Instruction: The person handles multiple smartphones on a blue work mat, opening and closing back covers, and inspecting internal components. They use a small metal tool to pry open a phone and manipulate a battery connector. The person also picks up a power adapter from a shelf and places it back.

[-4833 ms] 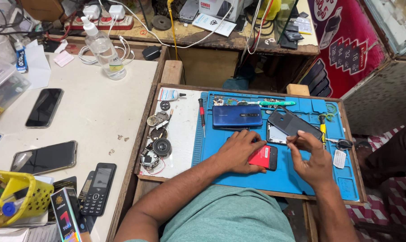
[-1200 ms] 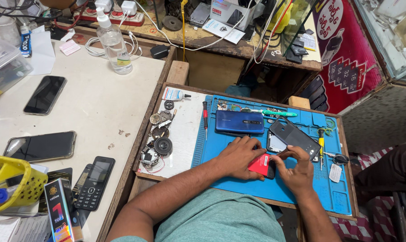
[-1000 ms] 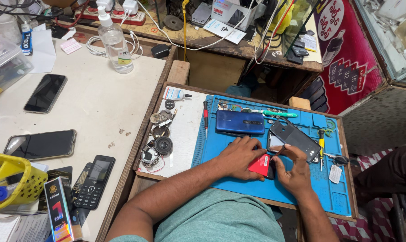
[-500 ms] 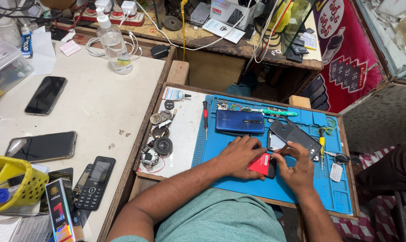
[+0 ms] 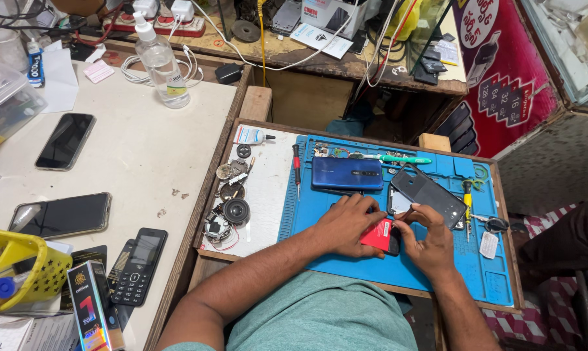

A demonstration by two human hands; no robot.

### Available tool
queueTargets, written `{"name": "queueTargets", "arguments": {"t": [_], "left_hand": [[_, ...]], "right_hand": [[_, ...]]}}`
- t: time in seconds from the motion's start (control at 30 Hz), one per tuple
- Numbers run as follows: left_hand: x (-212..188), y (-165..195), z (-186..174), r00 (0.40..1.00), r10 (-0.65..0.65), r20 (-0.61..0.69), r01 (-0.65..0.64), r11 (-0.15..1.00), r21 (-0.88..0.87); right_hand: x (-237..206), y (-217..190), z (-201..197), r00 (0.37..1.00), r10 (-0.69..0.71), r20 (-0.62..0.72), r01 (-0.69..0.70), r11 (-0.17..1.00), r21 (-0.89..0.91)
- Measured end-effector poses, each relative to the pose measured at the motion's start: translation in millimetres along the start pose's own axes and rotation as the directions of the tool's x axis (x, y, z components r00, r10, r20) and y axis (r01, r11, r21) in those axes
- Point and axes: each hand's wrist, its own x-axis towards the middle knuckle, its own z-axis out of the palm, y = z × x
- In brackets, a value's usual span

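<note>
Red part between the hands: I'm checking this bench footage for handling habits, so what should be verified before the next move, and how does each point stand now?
1. Red part held by both hands: ok, left hand lies over it and right hand pinches its edge.
2. Work sits over the blue mat: ok.
3. Black phone clear of the hands: not ok, it touches or nearly touches the right hand.
4. Blue phone out of the way: ok, it lies behind the left hand.
5. Red screwdriver within reach: ok, on the mat's left edge.
6. Connectors on the red part undamaged: cannot tell, hidden by the fingers.
</note>
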Motion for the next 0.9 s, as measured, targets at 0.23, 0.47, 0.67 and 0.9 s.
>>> {"name": "queueTargets", "arguments": {"t": [0.23,0.47,0.67,0.9], "left_hand": [[-1.2,-1.3,-0.8,1.000,0.006,-0.014,-0.006,1.000,-0.002],[-0.4,-0.1,-0.8,0.999,0.018,-0.028,-0.018,1.000,0.007],[-1.0,1.2,-0.3,1.000,0.007,-0.019,-0.007,1.000,-0.001],[-2.0,0.6,-1.5,0.999,0.018,-0.034,-0.018,1.000,-0.008]], "right_hand": [[1.3,-0.5,1.3,0.999,-0.006,-0.051,0.004,0.999,-0.046],[-0.6,-0.3,2.3,0.997,-0.011,-0.072,0.003,0.995,-0.103],[-2.8,-1.2,0.5,0.997,-0.061,-0.046,0.060,0.998,-0.010],[-4.8,1.7,-0.2,0.999,0.011,-0.032,-0.009,0.997,0.072]]}}
